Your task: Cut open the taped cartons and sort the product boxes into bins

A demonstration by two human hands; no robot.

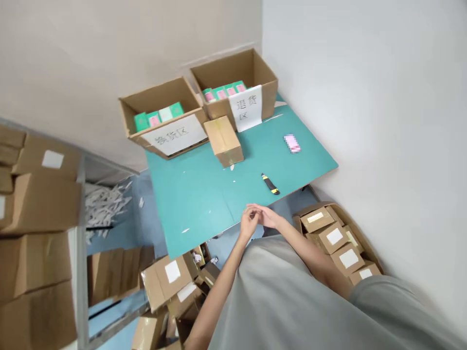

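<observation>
My left hand (249,223) and my right hand (265,216) meet at the near edge of the green table (193,194), fingers curled and touching each other. Nothing shows between them. A black and yellow utility knife (270,184) lies on the table just beyond my right hand. Further back a small sealed cardboard box (224,141) rests on the table top. A pink and white packet (292,143) lies to its right.
Two open cartons (160,104) (255,70) with paper labels hold green and pink packs at the table's back. Small labelled boxes fill a carton (337,238) on the floor right. More boxes (171,279) lie below left. A shelf (78,272) of cartons stands left.
</observation>
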